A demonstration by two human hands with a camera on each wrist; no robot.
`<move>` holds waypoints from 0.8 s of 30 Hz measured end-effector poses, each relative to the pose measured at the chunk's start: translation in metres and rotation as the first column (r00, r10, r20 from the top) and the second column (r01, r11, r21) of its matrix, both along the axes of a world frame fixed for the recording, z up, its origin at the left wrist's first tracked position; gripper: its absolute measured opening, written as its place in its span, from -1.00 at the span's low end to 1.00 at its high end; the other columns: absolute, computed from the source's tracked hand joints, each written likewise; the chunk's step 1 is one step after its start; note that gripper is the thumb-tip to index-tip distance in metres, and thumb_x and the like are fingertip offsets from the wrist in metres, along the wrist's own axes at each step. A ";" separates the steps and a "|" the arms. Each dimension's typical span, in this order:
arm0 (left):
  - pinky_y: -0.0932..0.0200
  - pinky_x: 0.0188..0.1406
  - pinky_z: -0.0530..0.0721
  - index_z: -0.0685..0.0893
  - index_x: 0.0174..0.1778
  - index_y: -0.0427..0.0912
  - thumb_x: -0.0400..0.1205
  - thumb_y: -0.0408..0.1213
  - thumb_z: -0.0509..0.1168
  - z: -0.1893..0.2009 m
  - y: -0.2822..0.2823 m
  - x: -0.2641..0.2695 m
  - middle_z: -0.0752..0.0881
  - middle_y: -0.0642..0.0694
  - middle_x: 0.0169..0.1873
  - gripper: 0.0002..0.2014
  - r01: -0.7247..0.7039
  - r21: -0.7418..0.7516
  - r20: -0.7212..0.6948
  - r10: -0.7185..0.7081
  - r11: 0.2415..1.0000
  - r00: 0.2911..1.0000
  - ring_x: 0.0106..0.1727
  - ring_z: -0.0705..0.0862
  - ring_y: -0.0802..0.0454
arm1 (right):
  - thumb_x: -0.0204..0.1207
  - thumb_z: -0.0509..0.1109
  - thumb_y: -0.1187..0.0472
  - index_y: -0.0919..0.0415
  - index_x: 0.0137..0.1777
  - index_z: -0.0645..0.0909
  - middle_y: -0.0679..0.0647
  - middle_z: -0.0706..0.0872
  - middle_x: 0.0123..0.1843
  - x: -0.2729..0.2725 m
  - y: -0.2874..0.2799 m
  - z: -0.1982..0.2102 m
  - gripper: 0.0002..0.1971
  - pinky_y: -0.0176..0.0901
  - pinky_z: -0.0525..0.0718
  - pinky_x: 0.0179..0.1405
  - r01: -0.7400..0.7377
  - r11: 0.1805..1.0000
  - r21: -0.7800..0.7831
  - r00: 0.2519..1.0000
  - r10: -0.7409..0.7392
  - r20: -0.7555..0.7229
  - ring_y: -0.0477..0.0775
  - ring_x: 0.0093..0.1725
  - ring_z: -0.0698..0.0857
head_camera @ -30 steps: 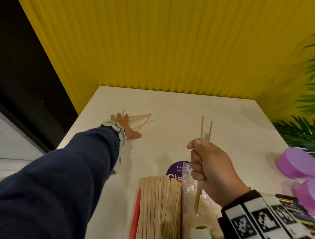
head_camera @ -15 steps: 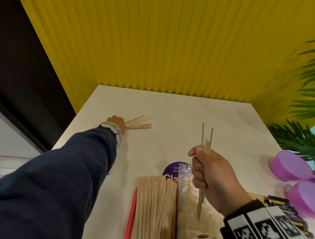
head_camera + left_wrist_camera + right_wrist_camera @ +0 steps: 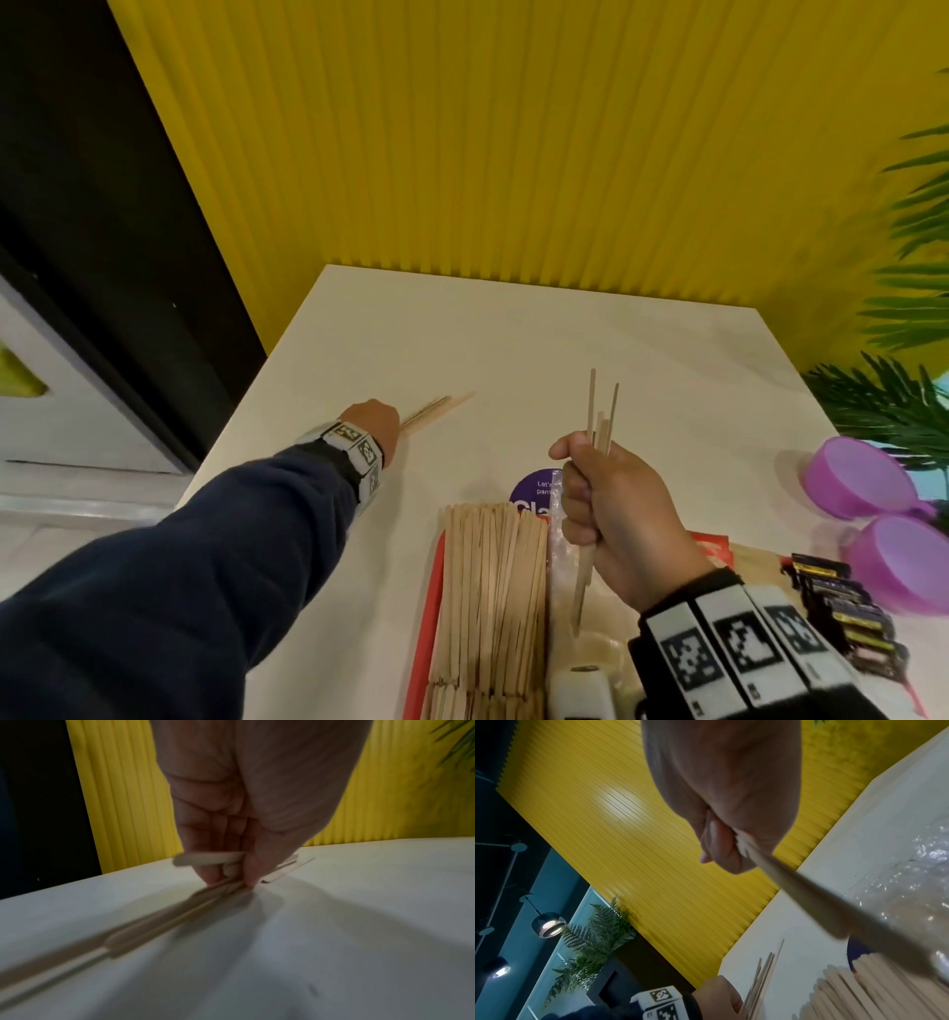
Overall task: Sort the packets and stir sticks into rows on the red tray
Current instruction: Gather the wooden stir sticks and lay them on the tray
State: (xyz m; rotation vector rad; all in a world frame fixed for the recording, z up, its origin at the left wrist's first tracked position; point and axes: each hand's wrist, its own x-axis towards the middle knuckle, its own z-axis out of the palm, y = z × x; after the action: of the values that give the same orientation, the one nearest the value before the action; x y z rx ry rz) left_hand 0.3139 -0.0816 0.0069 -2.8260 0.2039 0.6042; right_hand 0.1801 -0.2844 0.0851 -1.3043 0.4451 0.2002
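My left hand (image 3: 377, 419) reaches far out on the white table and pinches a small bunch of wooden stir sticks (image 3: 436, 408); the left wrist view shows the thumb and fingers (image 3: 231, 870) closed on the sticks (image 3: 164, 914) against the tabletop. My right hand (image 3: 611, 509) is held above the red tray (image 3: 429, 606) in a fist that grips a few stir sticks (image 3: 601, 411) upright. A row of stir sticks (image 3: 490, 591) lies on the tray's left side. Dark packets (image 3: 842, 606) lie at the right.
A clear plastic bag (image 3: 560, 555) and a purple round sticker (image 3: 534, 491) lie by the tray's far end. Two purple bowls (image 3: 868, 488) stand at the right, beside a green plant (image 3: 893, 406). A yellow ribbed wall (image 3: 513, 154) backs the table.
My left hand went from lying flat on the spread sticks to gathering them into a tight bunch and gripping them. My right hand kept holding its sticks upright.
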 end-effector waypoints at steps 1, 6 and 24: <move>0.26 0.05 0.57 0.62 0.20 -0.29 0.65 -0.38 0.19 0.001 0.001 -0.009 0.68 -0.16 0.19 -0.76 0.005 -0.002 -0.005 -0.005 1.000 1.000 0.20 0.67 -0.05 | 0.72 0.06 0.24 0.24 -0.21 0.51 -0.05 0.25 -0.58 -0.002 0.003 0.001 -0.70 -0.39 0.12 -0.73 0.003 1.000 0.006 1.000 -0.003 -0.001 -0.17 -0.68 0.17; 0.26 0.04 0.58 0.61 0.21 -0.30 0.64 -0.42 0.17 -0.001 0.008 -0.063 0.67 -0.16 0.19 -0.75 -0.012 -0.039 -0.052 0.010 0.999 0.999 0.19 0.67 -0.04 | 0.71 0.07 0.23 0.23 -0.21 0.51 -0.05 0.25 -0.58 -0.021 0.015 -0.003 -0.71 -0.38 0.10 -0.71 0.002 1.000 0.029 1.000 -0.001 -0.024 -0.16 -0.67 0.16; 0.25 -0.14 0.55 0.65 0.09 -0.30 0.62 -0.37 0.19 -0.011 0.042 -0.188 0.70 -0.16 0.09 -0.80 -0.269 -0.184 -0.067 0.261 0.946 0.963 0.09 0.70 -0.08 | 0.72 0.07 0.20 0.20 -0.22 0.49 -0.09 0.28 -0.64 -0.060 0.047 -0.013 -0.70 -0.41 0.14 -0.74 0.053 0.993 0.105 0.995 -0.043 -0.094 -0.17 -0.72 0.18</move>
State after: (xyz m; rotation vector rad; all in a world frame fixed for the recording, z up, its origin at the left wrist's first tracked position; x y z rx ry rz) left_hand 0.1255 -0.0398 -0.0042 -3.0559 -0.1216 0.7357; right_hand 0.1196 -0.2372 0.0720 -1.1809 0.5362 0.2412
